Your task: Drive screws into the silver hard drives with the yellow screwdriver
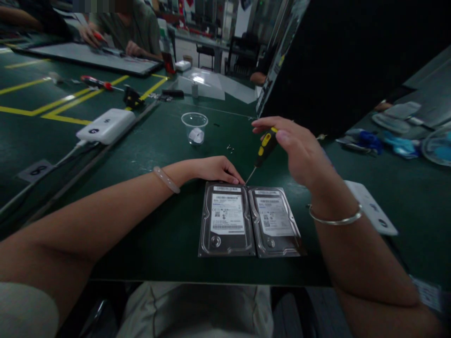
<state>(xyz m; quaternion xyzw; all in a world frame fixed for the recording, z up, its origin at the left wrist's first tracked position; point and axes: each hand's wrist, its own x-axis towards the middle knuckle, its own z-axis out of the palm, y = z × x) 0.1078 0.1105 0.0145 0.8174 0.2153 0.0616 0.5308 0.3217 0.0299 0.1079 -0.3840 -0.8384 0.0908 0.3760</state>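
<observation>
R hand (pixel 299 152), right of ctr, has thumb & fingers closed round the screwdriver (pixel 267 148), tip down by the L drive (pixel 227 216). L hand (pixel 219 169), mid-frame, curls at that drive's top edge; can't tell if it's pinching anything. R drive (pixel 276 220) lies just beside, lower ctr. Both prob. dense, stiff, slick, shock-shy; best held by side edges.
</observation>
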